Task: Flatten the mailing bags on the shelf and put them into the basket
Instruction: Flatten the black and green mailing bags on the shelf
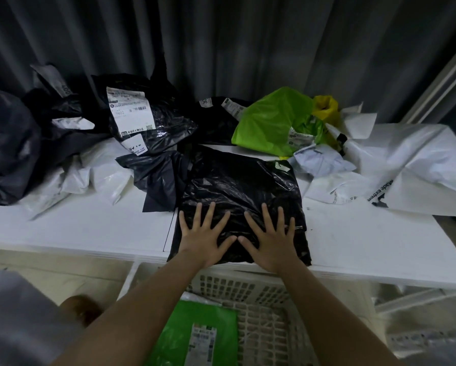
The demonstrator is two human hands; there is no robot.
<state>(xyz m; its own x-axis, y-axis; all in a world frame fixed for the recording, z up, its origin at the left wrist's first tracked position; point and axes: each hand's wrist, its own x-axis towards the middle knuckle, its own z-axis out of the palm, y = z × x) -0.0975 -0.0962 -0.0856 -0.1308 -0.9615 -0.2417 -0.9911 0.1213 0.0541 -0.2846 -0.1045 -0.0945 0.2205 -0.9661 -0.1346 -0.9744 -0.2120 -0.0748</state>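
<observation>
Now both hands, left hand [204, 237] and right hand [270, 241], press flat with fingers spread wide on the black mailing bag [237, 191] at the white shelf's [89, 228] front edge, above the basket [264, 307].

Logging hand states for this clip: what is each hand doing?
Left hand: open, flat on the black mailing bag.
Right hand: open, flat on the same bag.

Dim, cool scene with dark vignetted corners; the white shelf [89, 228] is the brightest surface. Soft glare streaks the crinkled black mailing bag [237, 186]. Wide-angle distortion bows the shelf edge. Lower corners and the nearest forearms are blurred; shadows are faint and diffuse
</observation>
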